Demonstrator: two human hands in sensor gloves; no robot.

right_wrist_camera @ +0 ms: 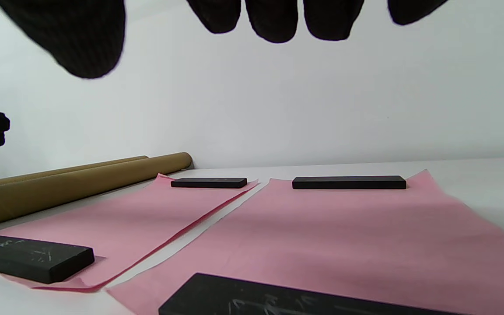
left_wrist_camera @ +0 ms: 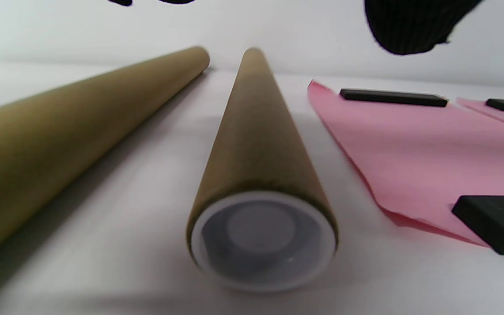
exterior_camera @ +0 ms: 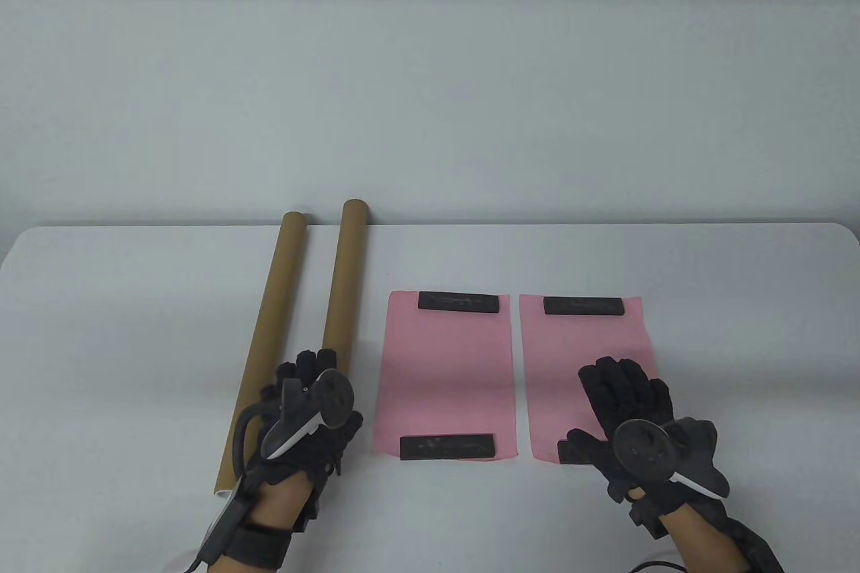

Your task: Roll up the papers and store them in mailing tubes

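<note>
Two brown mailing tubes lie side by side at the left, the left tube (exterior_camera: 265, 338) and the right tube (exterior_camera: 342, 284). My left hand (exterior_camera: 316, 391) hovers with relaxed fingers over the right tube's near end, whose white cap (left_wrist_camera: 263, 240) shows in the left wrist view. Two pink papers lie flat, the left paper (exterior_camera: 443, 378) and the right paper (exterior_camera: 584, 344). Black bar weights (exterior_camera: 459, 302) (exterior_camera: 447, 447) hold the left paper's ends. My right hand (exterior_camera: 601, 408) is spread flat above the right paper's near end, over its near bar (right_wrist_camera: 278, 297).
The right paper's far bar (exterior_camera: 583, 305) lies on its far edge. The white table (exterior_camera: 739, 304) ends at a far edge against a pale wall (exterior_camera: 430, 62). A cable runs from my left wrist towards the near table edge.
</note>
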